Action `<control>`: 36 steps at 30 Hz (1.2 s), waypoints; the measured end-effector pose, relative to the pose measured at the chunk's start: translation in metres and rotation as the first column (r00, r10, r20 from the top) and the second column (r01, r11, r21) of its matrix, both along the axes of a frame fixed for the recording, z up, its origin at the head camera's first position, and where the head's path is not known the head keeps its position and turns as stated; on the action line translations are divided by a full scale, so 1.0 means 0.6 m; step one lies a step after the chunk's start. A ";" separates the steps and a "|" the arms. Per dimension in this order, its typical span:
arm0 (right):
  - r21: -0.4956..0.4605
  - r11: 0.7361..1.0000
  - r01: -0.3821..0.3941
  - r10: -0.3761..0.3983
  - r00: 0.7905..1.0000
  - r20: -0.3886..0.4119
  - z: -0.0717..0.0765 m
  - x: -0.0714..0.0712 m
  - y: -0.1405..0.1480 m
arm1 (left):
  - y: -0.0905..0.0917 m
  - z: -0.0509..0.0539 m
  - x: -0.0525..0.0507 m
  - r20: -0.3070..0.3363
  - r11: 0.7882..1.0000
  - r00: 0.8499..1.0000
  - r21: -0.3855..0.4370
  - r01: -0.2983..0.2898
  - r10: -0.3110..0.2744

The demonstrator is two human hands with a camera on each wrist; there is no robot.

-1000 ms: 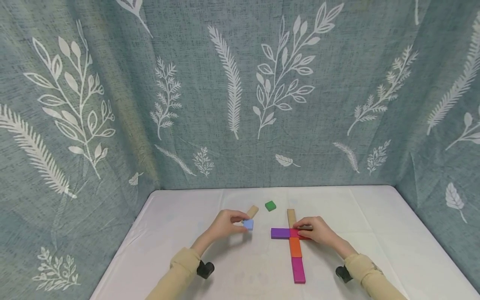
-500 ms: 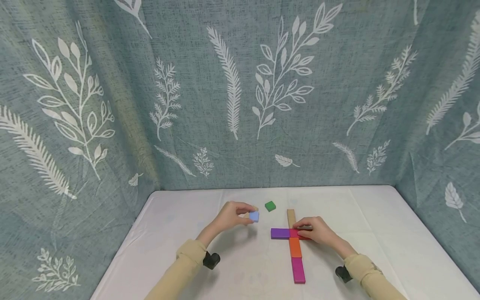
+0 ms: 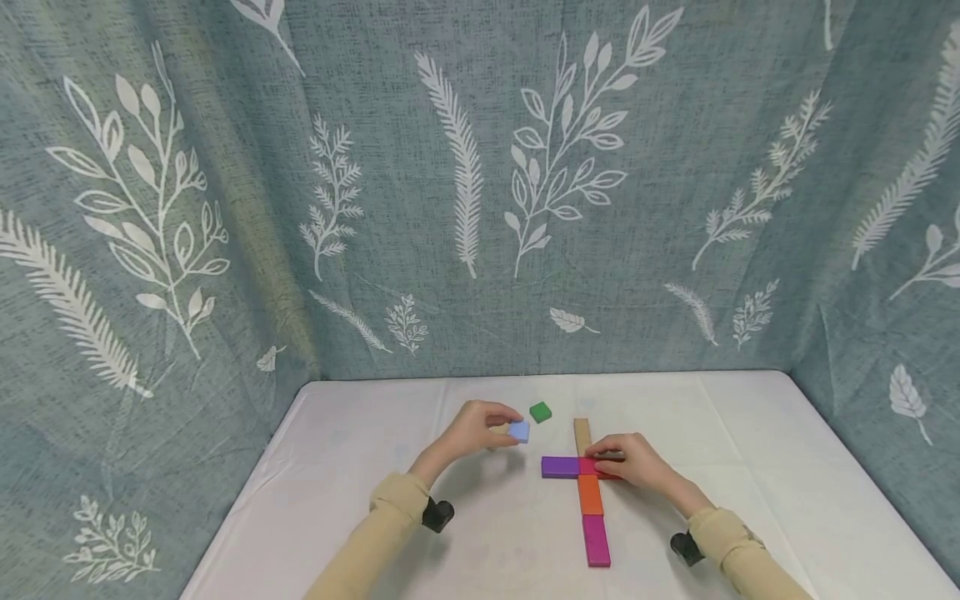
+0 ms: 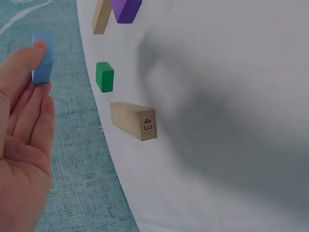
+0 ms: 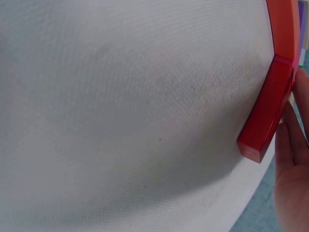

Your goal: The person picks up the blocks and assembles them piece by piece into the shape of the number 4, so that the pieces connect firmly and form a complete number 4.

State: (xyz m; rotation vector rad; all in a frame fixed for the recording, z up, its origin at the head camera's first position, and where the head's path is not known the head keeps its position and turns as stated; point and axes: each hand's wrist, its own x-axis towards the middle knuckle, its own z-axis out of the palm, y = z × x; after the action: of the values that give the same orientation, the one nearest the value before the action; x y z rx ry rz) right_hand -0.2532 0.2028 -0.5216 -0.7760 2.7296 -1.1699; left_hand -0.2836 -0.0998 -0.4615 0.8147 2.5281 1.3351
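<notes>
My left hand pinches a light blue block between thumb and fingers, raised above the table. In the left wrist view the blue block stands clear of the tabletop. My right hand has its thumb and fingers curled at the red block in the middle of a cross of blocks; the fingertips are partly hidden. Around that centre lie a purple block, a plain wooden block, an orange block and a magenta block. A red bar forms the right arm.
A small green block lies toward the back of the white table. Beside it, under the left hand, is a loose wooden block marked 43. A leaf-patterned curtain closes off the back and sides.
My left hand has carried the blue block to the right and slightly farther back, over the loose wooden block. The right hand and the cross of blocks have stayed put.
</notes>
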 end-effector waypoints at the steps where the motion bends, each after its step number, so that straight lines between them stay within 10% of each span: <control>1: -0.002 1.000 0.000 0.000 1.000 0.001 0.000 0.000 0.000 | 0.001 0.000 -0.001 -0.006 1.000 1.000 -0.003 0.006 -0.006; 36: 0.007 1.000 0.008 -0.008 1.000 0.001 0.003 0.001 -0.001 | 0.030 -0.048 -0.014 -0.004 0.975 0.991 -0.181 0.128 -0.131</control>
State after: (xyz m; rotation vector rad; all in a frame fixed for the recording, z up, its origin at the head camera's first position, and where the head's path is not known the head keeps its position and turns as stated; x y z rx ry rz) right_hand -0.2523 0.2019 -0.5199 -0.7640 2.7368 -1.1614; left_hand -0.2917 -0.0820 -0.4900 0.9371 2.5134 1.0467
